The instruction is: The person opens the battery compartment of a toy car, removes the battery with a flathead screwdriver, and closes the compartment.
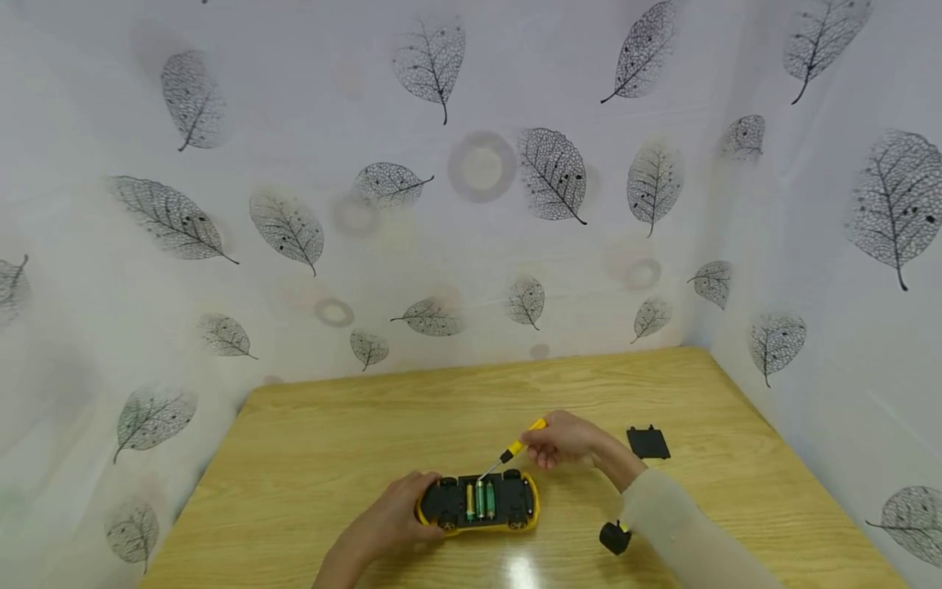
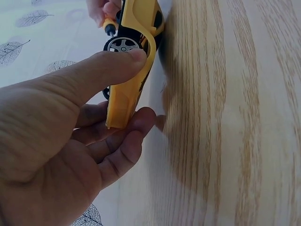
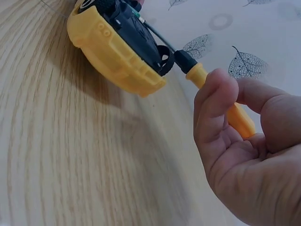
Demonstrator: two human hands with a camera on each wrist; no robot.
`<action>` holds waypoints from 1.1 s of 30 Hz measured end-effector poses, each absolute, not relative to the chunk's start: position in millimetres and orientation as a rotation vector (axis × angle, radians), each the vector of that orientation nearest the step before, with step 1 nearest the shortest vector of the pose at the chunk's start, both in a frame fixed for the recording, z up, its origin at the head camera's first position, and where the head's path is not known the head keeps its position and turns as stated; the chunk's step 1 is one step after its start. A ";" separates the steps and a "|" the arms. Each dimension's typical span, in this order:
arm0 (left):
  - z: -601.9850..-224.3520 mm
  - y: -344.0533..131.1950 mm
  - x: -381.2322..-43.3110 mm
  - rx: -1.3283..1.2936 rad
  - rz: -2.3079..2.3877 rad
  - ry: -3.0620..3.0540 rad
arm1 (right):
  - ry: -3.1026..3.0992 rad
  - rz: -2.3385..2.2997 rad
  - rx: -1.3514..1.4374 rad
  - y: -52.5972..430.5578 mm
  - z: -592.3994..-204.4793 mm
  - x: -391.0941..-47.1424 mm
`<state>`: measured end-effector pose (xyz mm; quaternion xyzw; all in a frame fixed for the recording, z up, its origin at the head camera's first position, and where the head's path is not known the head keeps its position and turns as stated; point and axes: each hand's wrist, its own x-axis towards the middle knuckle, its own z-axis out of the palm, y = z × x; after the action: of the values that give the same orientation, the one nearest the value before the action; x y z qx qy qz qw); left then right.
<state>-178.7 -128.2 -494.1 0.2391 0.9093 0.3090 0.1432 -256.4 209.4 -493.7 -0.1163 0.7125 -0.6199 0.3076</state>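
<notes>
A yellow toy car (image 1: 508, 524) lies upside down on the table, its black underside up and its battery compartment uncovered. Several green batteries (image 1: 481, 499) sit side by side in that compartment. My left hand (image 1: 397, 511) grips one end of the car, the thumb by a wheel (image 2: 123, 45) and the fingers around the far side. In my right hand (image 1: 562, 440) is a yellow-and-black screwdriver (image 1: 513, 449), held by its handle. The screwdriver's metal shaft slants down to the left, its tip at the upper ends of the batteries. In the right wrist view my fingers wrap the handle (image 3: 241, 120).
A black battery cover (image 1: 648, 442) lies on the wooden table (image 1: 331, 442) beyond my right forearm. Near my right sleeve stands a small black object (image 1: 614, 537) with a bit of yellow. A leaf-patterned white sheet (image 1: 471, 245) surrounds the table at the back and sides.
</notes>
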 end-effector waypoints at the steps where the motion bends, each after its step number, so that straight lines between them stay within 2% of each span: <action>1: -494.2 -128.2 -178.6 0.692 0.892 2.622 | 1.878 -1.642 -0.302 210.0 -495.2 -256.5; 20: -496.7 -129.3 -176.8 0.717 0.890 2.642 | 1.688 -1.840 -0.325 216.0 -502.7 -249.8; 33: -496.3 -129.4 -178.1 0.683 0.900 2.616 | 1.890 -1.971 -0.415 208.3 -490.7 -218.2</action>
<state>-178.1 -129.4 -496.3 0.2371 0.9083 0.3124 0.1456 -218.2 208.3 -490.7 -0.1476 0.6719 -0.7008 0.1888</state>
